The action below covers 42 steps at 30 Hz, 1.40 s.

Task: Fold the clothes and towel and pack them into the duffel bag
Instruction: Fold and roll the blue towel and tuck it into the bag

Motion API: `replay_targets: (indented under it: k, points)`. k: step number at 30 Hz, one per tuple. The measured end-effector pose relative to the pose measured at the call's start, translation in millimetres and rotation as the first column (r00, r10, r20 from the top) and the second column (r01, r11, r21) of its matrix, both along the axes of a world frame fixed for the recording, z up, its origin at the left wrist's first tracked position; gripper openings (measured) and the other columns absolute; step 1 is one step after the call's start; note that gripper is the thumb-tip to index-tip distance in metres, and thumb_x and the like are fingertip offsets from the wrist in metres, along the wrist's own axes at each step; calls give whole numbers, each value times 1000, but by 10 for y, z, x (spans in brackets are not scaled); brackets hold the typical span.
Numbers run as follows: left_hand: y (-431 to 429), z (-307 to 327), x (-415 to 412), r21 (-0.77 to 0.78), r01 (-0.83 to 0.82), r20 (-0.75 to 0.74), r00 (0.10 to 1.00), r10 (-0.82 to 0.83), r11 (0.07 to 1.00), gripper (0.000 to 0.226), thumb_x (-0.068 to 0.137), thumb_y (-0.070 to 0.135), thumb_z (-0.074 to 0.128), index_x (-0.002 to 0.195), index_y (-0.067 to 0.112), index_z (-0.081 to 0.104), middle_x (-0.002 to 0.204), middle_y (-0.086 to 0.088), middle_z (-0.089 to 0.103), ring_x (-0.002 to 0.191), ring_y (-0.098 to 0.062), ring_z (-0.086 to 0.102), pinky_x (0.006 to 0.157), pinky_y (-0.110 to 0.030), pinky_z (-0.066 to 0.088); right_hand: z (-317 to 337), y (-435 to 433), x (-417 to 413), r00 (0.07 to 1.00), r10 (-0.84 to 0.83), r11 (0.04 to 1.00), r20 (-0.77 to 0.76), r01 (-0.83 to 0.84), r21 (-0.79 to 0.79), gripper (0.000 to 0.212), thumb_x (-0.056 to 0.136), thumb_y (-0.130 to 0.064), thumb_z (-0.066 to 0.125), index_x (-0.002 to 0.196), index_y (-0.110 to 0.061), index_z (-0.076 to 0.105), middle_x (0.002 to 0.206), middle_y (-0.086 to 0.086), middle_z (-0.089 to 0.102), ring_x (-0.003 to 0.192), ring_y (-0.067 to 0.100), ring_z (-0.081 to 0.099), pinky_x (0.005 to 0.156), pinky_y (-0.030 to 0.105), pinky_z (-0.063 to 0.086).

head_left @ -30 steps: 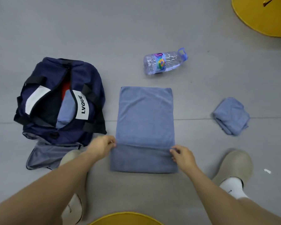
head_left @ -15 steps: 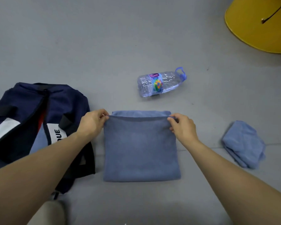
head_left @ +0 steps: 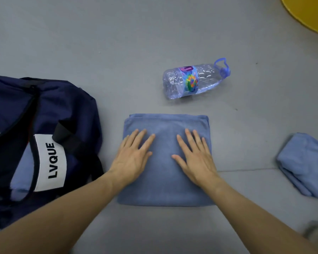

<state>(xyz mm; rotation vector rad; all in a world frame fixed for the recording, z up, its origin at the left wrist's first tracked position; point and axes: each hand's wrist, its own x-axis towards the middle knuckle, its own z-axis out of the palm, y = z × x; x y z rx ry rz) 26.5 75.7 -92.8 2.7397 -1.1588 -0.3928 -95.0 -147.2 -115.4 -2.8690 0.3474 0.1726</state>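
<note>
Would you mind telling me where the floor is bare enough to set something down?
Bare floor lies between the towel and the small folded cloth, and beyond the bottle. It is crowded between towel and duffel bag.

We note the blue towel [head_left: 165, 189] folded square, flat at centre. The open navy duffel bag [head_left: 68, 110] lies at 9 o'clock, and a folded blue cloth [head_left: 305, 162] at 3 o'clock.

Blue towel [head_left: 165, 189]; navy duffel bag [head_left: 66, 110] with white black-lettered label; clear bottle [head_left: 195, 80], rainbow label; grey floor [head_left: 117, 43].
</note>
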Motion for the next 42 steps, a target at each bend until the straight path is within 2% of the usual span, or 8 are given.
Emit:
replay_targets:
  k: [3, 7, 11, 17, 20, 24, 33, 42]
  points:
    - [40, -198, -54, 137, -96, -69, 992, 106, 986, 72, 93, 67, 1, 157, 38, -14, 161, 3, -27, 151, -17, -23, 123, -42, -11, -99, 10, -53, 999, 6, 996, -43, -10, -94, 71, 99, -65, 19, 160, -28, 15, 167, 3, 7, 155, 26, 4, 123, 47, 3]
    - [-14, -185, -39, 237, -86, -99, 989, 111, 968, 72, 90, 70, -7, 151, 39, -29, 155, 4, -42, 139, -13, -45, 120, -42, -21, -97, 16, -29, 989, -3, 996, -147, -10, -89, 72, 97, -67, 7, 159, -33, -8, 166, -2, -14, 152, 19, -21, 124, 48, -7]
    - [9, 104, 57, 343, 78, -139, 990, -32, 936, 79, 85, 76, -8, 151, 37, -27, 155, -2, -38, 146, -22, -32, 123, -47, -14, 103, 11, -58, 982, 32, 999, -185, -36, -19, 75, 94, -69, 5, 158, -33, -11, 166, -2, -18, 150, 18, -25, 124, 48, -9]
    - [483, 502, -313, 88, 475, 26, 878, -479, 876, 61, 99, 47, 33, 154, 20, 36, 153, -17, 44, 139, -36, 45, 111, -51, 42, 184, 212, -898, 956, 289, 954, -57, -292, -68, 73, 98, -64, 32, 159, -24, 23, 167, 6, 14, 154, 27, 10, 121, 53, 14]
    - [822, 508, -617, 83, 535, -49, 845, -533, 841, 62, 99, 49, 37, 156, 24, 34, 156, -9, 42, 142, -27, 42, 114, -41, 39, 111, 144, -1297, 954, 283, 951, -101, -293, -98, 73, 97, -65, 34, 158, -26, 26, 166, 6, 19, 154, 27, 13, 120, 52, 15]
    - [1010, 209, -817, 216, 325, -161, 942, -295, 921, 78, 95, 64, 36, 161, 30, 12, 166, -9, 18, 148, -28, 32, 121, -40, 27, 92, 50, -1447, 953, 246, 960, -176, -265, -93, 68, 98, -58, 33, 159, -29, 21, 166, 5, 22, 153, 25, 13, 118, 51, 17]
    - [852, 210, -251, 274, 313, -53, 949, -310, 910, 76, 87, 73, 39, 151, 31, 44, 157, -14, 39, 135, -32, 44, 110, -45, 30, 210, 344, -1168, 996, -42, 989, -75, 51, 136, 60, 104, -55, 7, 148, -37, 45, 161, -7, 31, 151, 20, 22, 120, 57, 15]
    - [845, 233, -189, 164, 281, 0, 959, -285, 946, 48, 90, 35, 44, 131, 27, 66, 144, -9, 57, 123, -34, 60, 101, -43, 41, 82, 117, -1086, 992, 119, 992, -51, -121, -20, 59, 98, -54, 34, 150, -30, 44, 159, 0, 37, 149, 23, 30, 117, 61, 24]
